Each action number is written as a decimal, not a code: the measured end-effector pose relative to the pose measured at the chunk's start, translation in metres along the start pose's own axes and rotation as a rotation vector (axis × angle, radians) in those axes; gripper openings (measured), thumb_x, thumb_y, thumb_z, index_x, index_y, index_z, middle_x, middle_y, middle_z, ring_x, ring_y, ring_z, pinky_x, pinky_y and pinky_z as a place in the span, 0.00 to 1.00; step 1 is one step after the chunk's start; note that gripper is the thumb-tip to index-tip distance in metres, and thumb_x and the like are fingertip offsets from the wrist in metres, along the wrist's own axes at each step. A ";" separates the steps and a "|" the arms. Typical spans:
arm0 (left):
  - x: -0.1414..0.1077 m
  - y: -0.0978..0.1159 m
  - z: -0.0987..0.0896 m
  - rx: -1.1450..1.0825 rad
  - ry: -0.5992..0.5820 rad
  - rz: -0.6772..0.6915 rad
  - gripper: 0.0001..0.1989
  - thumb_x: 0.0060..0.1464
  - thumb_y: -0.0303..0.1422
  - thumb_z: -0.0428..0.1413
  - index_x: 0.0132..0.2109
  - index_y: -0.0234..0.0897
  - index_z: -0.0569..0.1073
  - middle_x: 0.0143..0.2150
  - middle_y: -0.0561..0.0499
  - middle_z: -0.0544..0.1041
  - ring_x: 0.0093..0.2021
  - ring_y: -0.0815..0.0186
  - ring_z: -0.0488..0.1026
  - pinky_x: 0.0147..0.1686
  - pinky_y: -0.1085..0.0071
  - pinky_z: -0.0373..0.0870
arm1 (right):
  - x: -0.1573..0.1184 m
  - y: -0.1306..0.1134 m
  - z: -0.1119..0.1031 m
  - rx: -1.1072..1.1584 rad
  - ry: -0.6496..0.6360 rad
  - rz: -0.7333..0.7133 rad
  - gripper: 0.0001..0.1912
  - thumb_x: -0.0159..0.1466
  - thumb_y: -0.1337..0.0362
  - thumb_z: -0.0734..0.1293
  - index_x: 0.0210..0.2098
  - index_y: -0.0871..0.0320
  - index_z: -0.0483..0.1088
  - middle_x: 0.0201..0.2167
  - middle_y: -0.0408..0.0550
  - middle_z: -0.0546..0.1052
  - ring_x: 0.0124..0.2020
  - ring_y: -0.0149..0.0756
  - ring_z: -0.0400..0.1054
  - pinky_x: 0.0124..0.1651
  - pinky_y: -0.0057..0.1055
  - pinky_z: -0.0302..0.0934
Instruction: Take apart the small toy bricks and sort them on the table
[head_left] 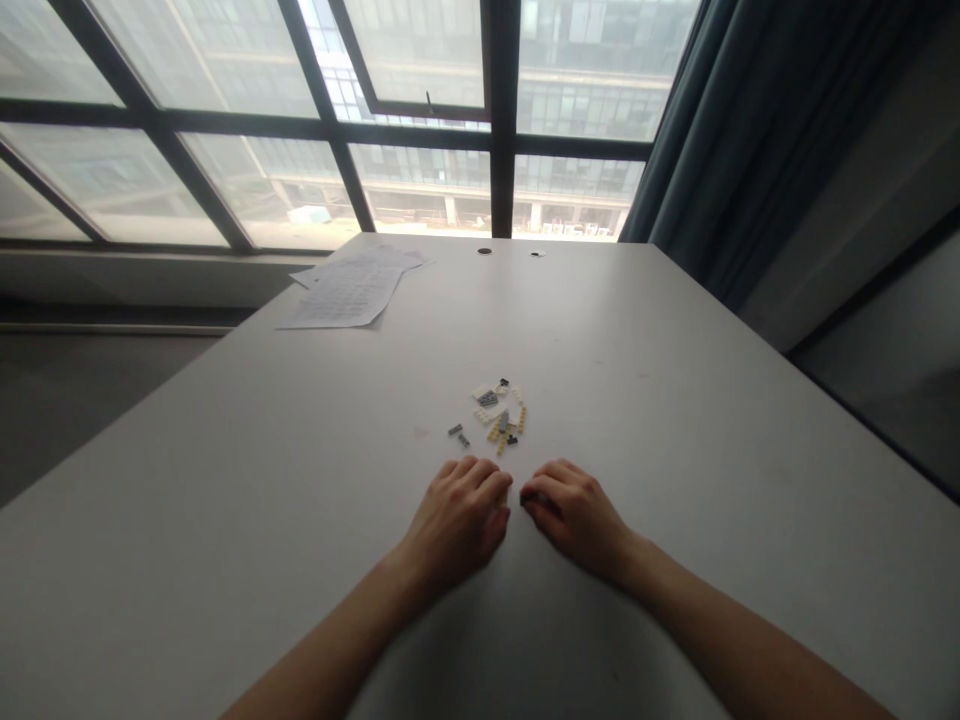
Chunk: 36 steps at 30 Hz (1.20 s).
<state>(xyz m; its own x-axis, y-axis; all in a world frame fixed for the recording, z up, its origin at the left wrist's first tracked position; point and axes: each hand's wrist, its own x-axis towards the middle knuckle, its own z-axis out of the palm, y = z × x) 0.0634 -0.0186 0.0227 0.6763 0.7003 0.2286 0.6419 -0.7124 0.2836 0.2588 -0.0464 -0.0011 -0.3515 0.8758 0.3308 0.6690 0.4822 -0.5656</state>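
Near the middle of the white table (300, 480), my left hand (463, 510) is closed around a small pale piece (502, 497), mostly hidden by the fingers. Just right of it, a small dark piece (524, 497) is pinched between the thumb and fingers of my right hand (574, 508). A small gap separates the two hands. Beyond them lies a loose group of small building pieces: white, tan, grey and black. A grey piece (503, 421) rests among tan ones, and a tan strip (523, 419) lies at the right of the group.
Two small grey pieces, one of them a short bar (455, 430), lie left of the group. Printed papers (345, 290) overlap at the table's far left. Windows stand behind the table, with a dark curtain (697, 150) at the right.
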 end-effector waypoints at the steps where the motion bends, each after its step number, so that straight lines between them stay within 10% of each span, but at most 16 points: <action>1: 0.000 0.000 0.000 -0.002 0.000 0.001 0.08 0.54 0.28 0.53 0.43 0.39 0.71 0.40 0.48 0.73 0.42 0.59 0.67 0.43 0.62 0.62 | 0.000 0.000 0.000 0.000 0.001 0.001 0.06 0.63 0.70 0.64 0.37 0.56 0.73 0.35 0.48 0.75 0.39 0.37 0.67 0.46 0.34 0.61; 12: 0.012 -0.013 0.005 0.054 0.183 -0.091 0.15 0.59 0.40 0.53 0.49 0.38 0.70 0.50 0.44 0.72 0.50 0.55 0.66 0.48 0.58 0.64 | 0.001 0.000 -0.001 0.017 0.014 0.025 0.06 0.62 0.68 0.65 0.39 0.57 0.72 0.35 0.48 0.75 0.39 0.37 0.67 0.45 0.33 0.61; 36: 0.081 -0.027 0.018 0.281 0.091 -0.128 0.15 0.60 0.42 0.51 0.44 0.36 0.74 0.49 0.40 0.74 0.52 0.51 0.67 0.49 0.54 0.61 | 0.004 0.000 0.000 0.057 0.031 0.051 0.05 0.61 0.69 0.66 0.36 0.56 0.73 0.32 0.46 0.74 0.35 0.35 0.67 0.41 0.30 0.60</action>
<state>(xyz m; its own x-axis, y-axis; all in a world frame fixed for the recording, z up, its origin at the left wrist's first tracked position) 0.1072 0.0562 0.0173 0.5564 0.7774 0.2933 0.8031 -0.5937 0.0505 0.2575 -0.0430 0.0000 -0.2971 0.8985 0.3230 0.6469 0.4383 -0.6240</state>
